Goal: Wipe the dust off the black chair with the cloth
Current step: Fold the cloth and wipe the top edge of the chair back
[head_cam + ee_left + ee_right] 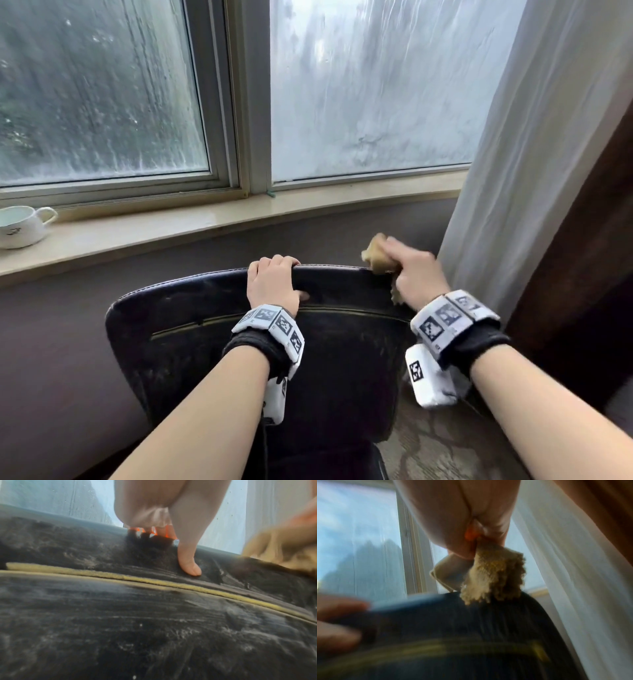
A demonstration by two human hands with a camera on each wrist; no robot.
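The black chair [260,346] stands below me with its dusty backrest toward me, a yellowish seam across it. My left hand [274,284] grips the top edge of the backrest, fingers curled over the far side and the thumb [188,566] pressed on the near face. My right hand [411,270] holds a bunched tan cloth [378,257] against the top right corner of the backrest. In the right wrist view the cloth [493,580] hangs from the closed fingers onto the chair [471,635] edge. The left wrist view shows grey dust streaks on the chair [137,628] and the cloth [281,550] at right.
A window sill [171,226] runs behind the chair with a white cup [22,226] at its far left. A white curtain [534,154] hangs close to the right of the chair, with a dark wooden panel [589,257] beyond it. Patterned carpet [438,448] lies below right.
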